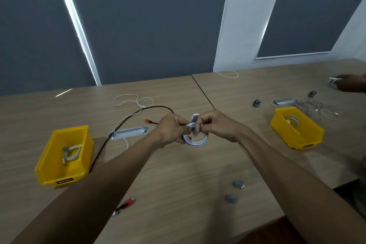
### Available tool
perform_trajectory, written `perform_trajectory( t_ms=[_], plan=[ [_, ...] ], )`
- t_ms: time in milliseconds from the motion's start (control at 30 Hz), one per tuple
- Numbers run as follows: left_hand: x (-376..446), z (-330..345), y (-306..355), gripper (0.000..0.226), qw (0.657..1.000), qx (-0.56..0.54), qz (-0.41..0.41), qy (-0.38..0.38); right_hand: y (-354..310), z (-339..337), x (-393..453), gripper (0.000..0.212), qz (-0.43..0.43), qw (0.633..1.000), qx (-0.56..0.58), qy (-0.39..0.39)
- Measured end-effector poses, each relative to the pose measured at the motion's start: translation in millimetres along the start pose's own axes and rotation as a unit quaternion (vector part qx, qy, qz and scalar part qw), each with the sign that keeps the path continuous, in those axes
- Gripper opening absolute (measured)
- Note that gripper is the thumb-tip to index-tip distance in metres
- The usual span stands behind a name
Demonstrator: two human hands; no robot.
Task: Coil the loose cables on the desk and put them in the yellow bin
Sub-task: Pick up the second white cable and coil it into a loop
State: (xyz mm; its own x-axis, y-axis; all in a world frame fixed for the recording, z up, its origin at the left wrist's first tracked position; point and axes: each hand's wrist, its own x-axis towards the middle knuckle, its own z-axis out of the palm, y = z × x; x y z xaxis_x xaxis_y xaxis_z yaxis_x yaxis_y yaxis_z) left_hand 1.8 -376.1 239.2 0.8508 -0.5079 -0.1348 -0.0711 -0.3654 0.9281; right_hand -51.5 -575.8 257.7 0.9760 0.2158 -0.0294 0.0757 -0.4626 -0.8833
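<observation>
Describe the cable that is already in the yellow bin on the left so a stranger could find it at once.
Start at the wooden desk and go to the yellow bin near its left edge, beside the left forearm. Inside lies a coiled white cable bound with a grey strap. Unlike the loose white cable and black cable beyond, it is bundled and binned.

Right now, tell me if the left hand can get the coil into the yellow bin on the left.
Probably yes: the yellow bin is open-topped, with bare desk between; but both the left hand and right hand grip the white coil.
</observation>
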Motion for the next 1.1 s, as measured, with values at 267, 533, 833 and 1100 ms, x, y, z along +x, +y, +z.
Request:
perform_trajectory(
  t_ms=[267,533,833,1100],
  plan=[
    [-2.9,2.9,6.0,0.018,1.0,0.001,0.008,-0.019,2.7,-2.2,-2.2,0.038,0.013,1.0,0.025,-0.013],
    [-4.9,3.9,8.7,0.017,0.999,-0.036,-0.006,-0.033,5.7,-4.4,-5.4,0.016,0.01,0.999,0.039,-0.007],
    [-2.7,6.4,12.3,0.02,0.997,-0.078,-0.015,-0.009,11.1,-7.7,-6.0,0.012,-0.041,0.992,0.077,0.087],
    [1.8,5.1,10.4,0.006,0.998,-0.059,-0.029,-0.002,10.8,-4.5,5.2,0.011,-0.058,0.988,0.072,0.12]
  ],
)
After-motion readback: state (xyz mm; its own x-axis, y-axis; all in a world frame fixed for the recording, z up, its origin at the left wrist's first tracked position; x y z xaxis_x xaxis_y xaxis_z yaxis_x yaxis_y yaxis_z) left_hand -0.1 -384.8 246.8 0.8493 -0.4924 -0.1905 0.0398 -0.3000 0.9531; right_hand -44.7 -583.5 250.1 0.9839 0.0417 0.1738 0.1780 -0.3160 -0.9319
